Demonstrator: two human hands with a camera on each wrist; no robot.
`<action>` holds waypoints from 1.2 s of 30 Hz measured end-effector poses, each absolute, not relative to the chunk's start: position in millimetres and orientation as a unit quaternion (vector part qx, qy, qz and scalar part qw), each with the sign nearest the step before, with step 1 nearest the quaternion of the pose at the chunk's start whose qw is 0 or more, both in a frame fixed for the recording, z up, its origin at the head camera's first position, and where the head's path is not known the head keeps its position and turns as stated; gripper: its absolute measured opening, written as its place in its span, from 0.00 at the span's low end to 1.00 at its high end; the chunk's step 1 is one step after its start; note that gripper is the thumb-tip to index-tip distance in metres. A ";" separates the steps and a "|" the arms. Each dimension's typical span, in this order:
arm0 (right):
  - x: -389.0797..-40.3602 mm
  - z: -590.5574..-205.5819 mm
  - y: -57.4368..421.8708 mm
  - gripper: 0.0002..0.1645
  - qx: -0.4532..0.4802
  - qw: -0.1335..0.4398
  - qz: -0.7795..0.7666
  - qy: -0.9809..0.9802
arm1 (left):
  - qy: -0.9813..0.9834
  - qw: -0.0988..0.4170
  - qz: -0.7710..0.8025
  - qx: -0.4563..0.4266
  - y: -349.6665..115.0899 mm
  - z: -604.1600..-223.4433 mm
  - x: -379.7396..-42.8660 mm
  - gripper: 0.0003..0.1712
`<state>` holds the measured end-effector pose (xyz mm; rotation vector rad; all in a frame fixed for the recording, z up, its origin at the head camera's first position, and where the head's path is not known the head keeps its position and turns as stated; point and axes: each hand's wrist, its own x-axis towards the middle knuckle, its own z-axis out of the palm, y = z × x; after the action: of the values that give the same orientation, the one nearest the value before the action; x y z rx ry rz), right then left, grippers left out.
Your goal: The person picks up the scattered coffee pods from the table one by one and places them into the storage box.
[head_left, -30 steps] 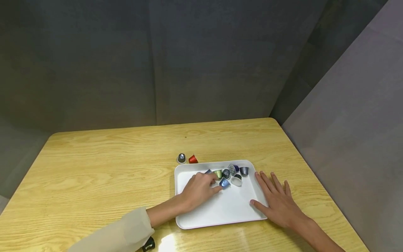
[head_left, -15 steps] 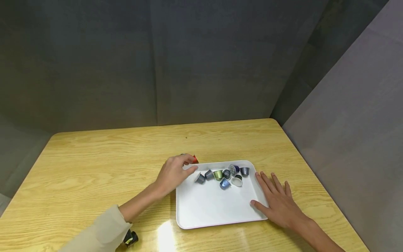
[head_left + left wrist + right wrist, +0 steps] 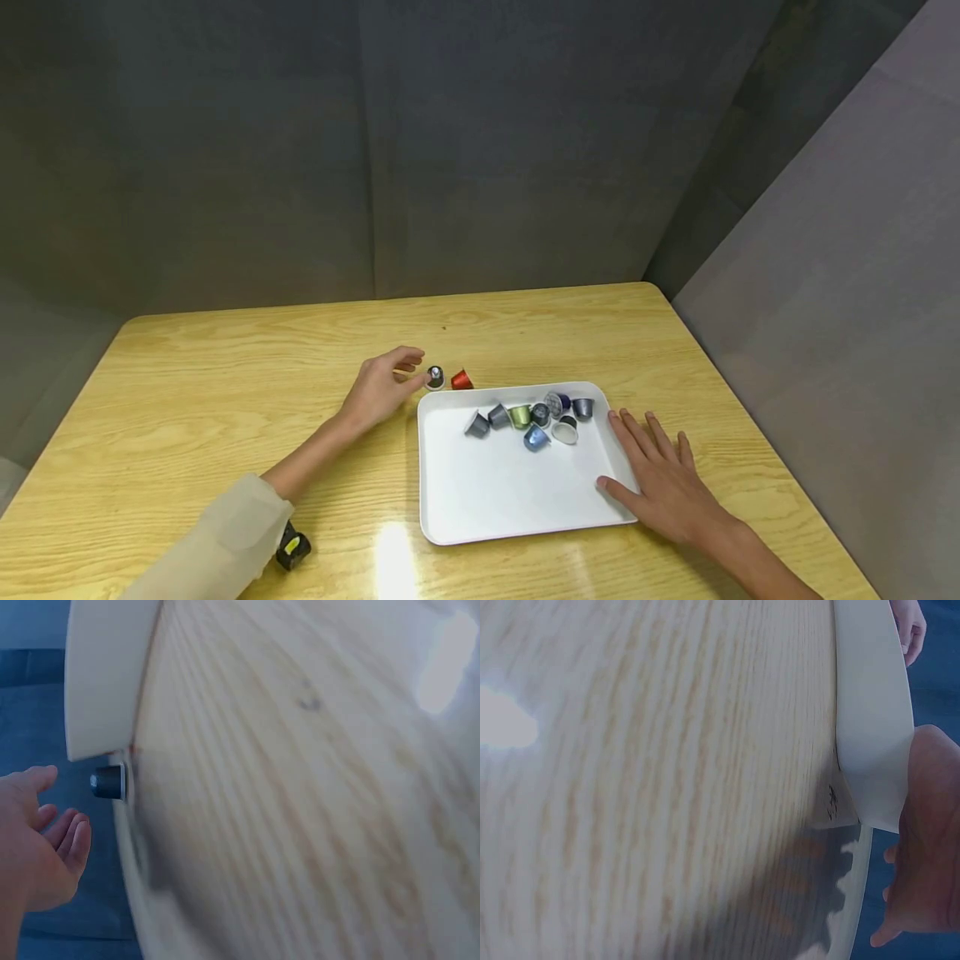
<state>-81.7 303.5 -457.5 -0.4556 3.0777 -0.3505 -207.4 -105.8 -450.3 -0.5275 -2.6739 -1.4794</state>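
Observation:
Just left of a dark coffee capsule (image 3: 435, 377) behind the tray is my left hand (image 3: 378, 387), its fingers loosely bent with a gap between thumb and fingertips and nothing held. The left wrist view has this dark capsule (image 3: 109, 782) standing on its rim close to the fingers. A red capsule (image 3: 461, 380) lies to its right. My right hand (image 3: 663, 483) rests with spread fingers at the right rim of the white tray (image 3: 517, 508). Inside the tray, toward the back, lie several capsules, among them a green one (image 3: 520, 417) and a blue one (image 3: 536, 438).
Wood-grain tabletop (image 3: 187, 417) surrounds the tray. Grey partition panels (image 3: 510, 150) stand behind the table and on its right side. A black wrist device (image 3: 292, 547) shows by the left sleeve (image 3: 217, 542).
My left hand has moved from over the capsules in the tray, back and left past the rim, to beside the dark capsule. The grey capsule at the left stays in the tray. The right hand keeps still.

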 end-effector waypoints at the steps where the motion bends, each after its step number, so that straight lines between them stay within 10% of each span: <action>1: -81.8 -457.3 303.6 0.54 -0.145 0.005 -0.112 0.983 | -0.860 0.012 -0.481 -0.169 -107.0 -452.9 -209.0 0.23; 36: -81.6 -458.1 303.6 0.55 -0.141 0.005 -0.116 0.983 | -0.874 0.000 -0.456 -0.168 -90.6 -472.1 -226.0 0.18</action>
<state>-81.6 303.6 -458.1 -0.4428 3.0797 -0.3629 -226.0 -90.6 -472.1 -0.5273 -2.7455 -1.4325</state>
